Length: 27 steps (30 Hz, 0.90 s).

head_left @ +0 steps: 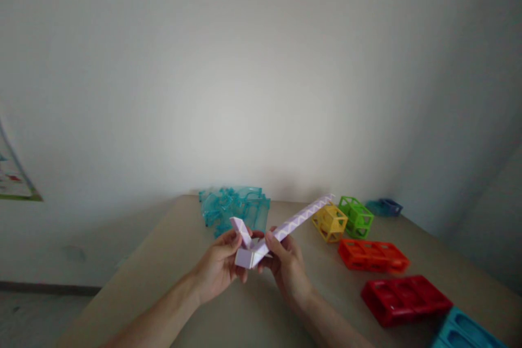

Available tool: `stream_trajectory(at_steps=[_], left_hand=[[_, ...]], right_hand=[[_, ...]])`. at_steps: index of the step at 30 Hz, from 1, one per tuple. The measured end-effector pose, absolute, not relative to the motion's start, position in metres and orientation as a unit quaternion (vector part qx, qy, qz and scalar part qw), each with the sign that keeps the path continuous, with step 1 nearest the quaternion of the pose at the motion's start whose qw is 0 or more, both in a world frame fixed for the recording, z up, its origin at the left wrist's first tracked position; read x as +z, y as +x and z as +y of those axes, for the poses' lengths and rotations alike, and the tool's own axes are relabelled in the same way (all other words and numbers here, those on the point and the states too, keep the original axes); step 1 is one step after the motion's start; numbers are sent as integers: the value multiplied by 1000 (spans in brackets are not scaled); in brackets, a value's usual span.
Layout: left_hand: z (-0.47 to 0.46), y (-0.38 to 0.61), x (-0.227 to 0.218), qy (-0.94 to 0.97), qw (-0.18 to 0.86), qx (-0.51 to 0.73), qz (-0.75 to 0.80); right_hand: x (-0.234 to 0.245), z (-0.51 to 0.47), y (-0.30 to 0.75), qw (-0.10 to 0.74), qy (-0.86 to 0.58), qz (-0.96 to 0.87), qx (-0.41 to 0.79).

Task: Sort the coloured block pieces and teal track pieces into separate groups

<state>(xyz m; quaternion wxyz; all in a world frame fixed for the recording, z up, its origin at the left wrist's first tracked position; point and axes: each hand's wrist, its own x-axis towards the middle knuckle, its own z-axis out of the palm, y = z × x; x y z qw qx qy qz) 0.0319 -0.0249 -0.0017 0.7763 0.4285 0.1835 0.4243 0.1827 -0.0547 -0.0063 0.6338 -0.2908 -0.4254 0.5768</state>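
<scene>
A lavender twisty snake puzzle (300, 218) with white zigzag lines is held up over the table in both hands. One long straight run of it slants up to the right, and its other end is folded into a small hook at the left. My left hand (223, 259) is closed on the folded end, thumb on the near side. Gripping the base of the straight run, my right hand (287, 264) has its thumb on top. Some fingers of both hands are hidden behind the puzzle.
Clear teal plastic pieces (236, 207) lie by the wall. Along the right of the table (228, 321) are a yellow frame (330, 223), a green frame (356, 216), an orange block (372, 255), a red block (405, 299), a blue tray (465, 331) and a dark blue piece (391, 206).
</scene>
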Motion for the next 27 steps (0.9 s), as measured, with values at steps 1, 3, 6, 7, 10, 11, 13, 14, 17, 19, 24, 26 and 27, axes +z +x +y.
stream_trajectory(at_steps=[1, 3, 6, 7, 10, 11, 13, 14, 17, 19, 24, 26, 27], left_hand=[[-26, 32, -1, 437, 772, 422, 190], [-27, 33, -2, 460, 754, 414, 218], [-27, 36, -5, 487, 716, 416, 277], [-27, 38, -6, 495, 705, 417, 291], [-22, 41, -9, 490, 695, 413, 326], [-20, 41, -9, 473, 701, 412, 340], [-17, 41, -9, 425, 723, 404, 365], [-16, 40, -9, 404, 738, 393, 370], [-16, 37, -7, 379, 782, 351, 350], [-18, 36, -5, 378, 795, 349, 323], [-22, 36, -5, 353, 819, 361, 272], [-22, 37, -5, 344, 827, 375, 240], [-23, 38, -5, 341, 826, 387, 227]], right_hand=[[-7, -55, 183, 637, -298, -427, 568], [-8, -55, 184, 643, -313, -433, 549], [-11, -56, 185, 645, -316, -471, 511], [-11, -56, 185, 644, -312, -487, 501], [-10, -57, 185, 657, -308, -500, 472], [-9, -57, 185, 669, -310, -494, 462], [-7, -58, 186, 692, -309, -481, 441], [-6, -58, 186, 700, -305, -479, 434], [-7, -57, 187, 711, -296, -472, 428], [-10, -56, 187, 709, -290, -463, 446], [-16, -53, 184, 690, -310, -432, 491], [-14, -51, 184, 693, -325, -429, 480], [-12, -51, 184, 695, -329, -428, 475]])
